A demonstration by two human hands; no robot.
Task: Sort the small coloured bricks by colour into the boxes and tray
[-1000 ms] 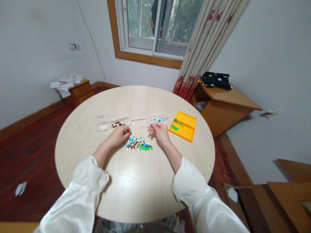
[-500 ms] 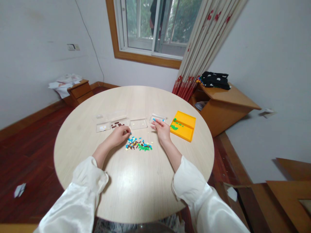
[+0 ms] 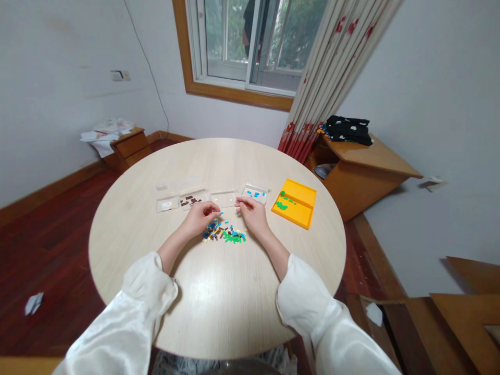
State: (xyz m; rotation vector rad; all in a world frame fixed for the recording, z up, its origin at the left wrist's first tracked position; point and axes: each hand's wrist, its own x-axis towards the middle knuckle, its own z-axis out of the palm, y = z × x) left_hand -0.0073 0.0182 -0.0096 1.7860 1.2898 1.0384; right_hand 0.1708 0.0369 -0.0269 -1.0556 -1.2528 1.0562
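Observation:
My left hand [image 3: 201, 217] pinches a small blue brick [image 3: 221, 213] between thumb and fingertips, just above a mixed pile of tiny bricks [image 3: 222, 233] in blue, brown, green and pale yellow. Facing it, my right hand [image 3: 253, 212] hovers at the pile's far right side. Its bent fingers are a little apart, with nothing visible between them. Behind the hands stand a clear tray with brown bricks [image 3: 190, 201], a clear tray with a few pale bits [image 3: 223, 199] and a clear tray holding several blue bricks [image 3: 255, 194].
A yellow two-part tray [image 3: 299, 214] with green bricks lies on the right of the round table [image 3: 211, 302]. At the left is another small clear tray [image 3: 167, 204], with clear lids [image 3: 175, 184] behind. A wooden cabinet [image 3: 367, 166] stands beyond the table's right edge.
My right hand has moved left and nearer from the blue-brick tray, uncovering its blue bricks. My left hand has shifted right, carrying the blue brick toward my right hand.

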